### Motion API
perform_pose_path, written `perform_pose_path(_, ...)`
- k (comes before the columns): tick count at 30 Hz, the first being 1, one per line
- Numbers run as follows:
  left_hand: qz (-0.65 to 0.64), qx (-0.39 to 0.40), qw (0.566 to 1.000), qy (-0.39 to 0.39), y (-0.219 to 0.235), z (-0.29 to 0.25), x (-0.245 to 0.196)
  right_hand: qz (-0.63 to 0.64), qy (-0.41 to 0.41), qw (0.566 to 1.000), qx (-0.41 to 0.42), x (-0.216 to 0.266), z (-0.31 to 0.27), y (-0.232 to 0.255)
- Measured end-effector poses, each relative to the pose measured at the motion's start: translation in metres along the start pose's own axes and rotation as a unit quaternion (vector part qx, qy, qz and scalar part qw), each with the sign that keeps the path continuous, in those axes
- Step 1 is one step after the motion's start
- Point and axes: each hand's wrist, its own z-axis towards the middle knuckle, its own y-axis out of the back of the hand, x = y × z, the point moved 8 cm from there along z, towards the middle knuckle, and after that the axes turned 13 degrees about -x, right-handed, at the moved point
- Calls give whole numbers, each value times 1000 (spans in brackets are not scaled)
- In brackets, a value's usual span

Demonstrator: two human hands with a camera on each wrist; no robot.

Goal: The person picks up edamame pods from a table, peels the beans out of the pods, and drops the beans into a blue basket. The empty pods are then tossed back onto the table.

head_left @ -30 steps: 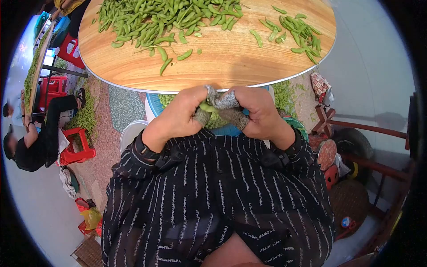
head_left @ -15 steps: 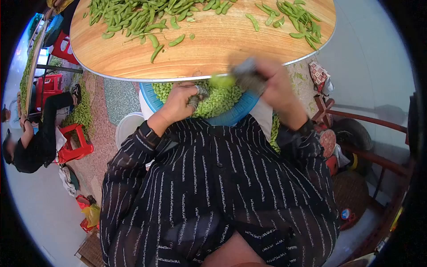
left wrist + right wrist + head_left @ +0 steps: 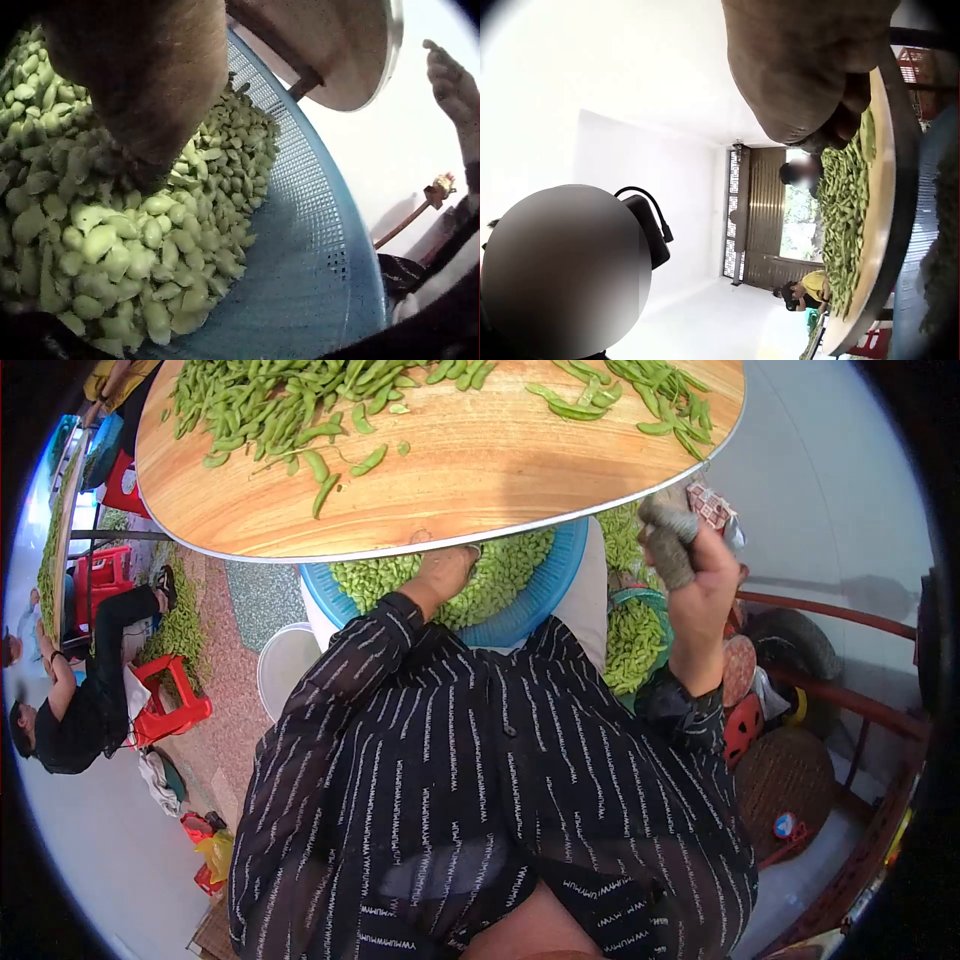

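Note:
In the head view my left hand (image 3: 447,575) reaches over shelled green beans (image 3: 505,575) in a blue basket (image 3: 572,555), its fingertips hidden near the table's edge. The left wrist view shows the dark left hand (image 3: 150,82) low among the beans (image 3: 150,277); its fingertips cannot be made out. My right hand (image 3: 697,585) is raised right of the basket, near the table edge, with grey cloth wraps round its thumb and a finger. Curled fingers of this right hand (image 3: 814,71) show in the right wrist view, with nothing visible in them.
The wooden table (image 3: 440,480) holds heaped green pods (image 3: 260,400) and a smaller group (image 3: 665,395). Below my right hand is a container of green pods or husks (image 3: 630,645). A white bucket (image 3: 285,670) stands left. Another person (image 3: 75,705) sits far left by a red stool (image 3: 165,710).
My hands were together around a pod, then parted. The right hand has swung out to the right, and the green thing it carried is gone from sight. My left hand has moved over the beans.

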Motion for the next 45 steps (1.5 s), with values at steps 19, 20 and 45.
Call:
perform_pose_path(19, -536, 5, 825, 177, 68, -30, -20, -149, -25, 940, 306, -83, -63, -106)
perform_pose_path(20, -526, -3, 831, 184, 62, -32, -13, -148, -25, 940, 306, -74, -61, -102)
perform_pose_path(45, -336, 88, 918, 193, 37, -84, 37, -337, 123, 755, 548, -171, -122, -193)
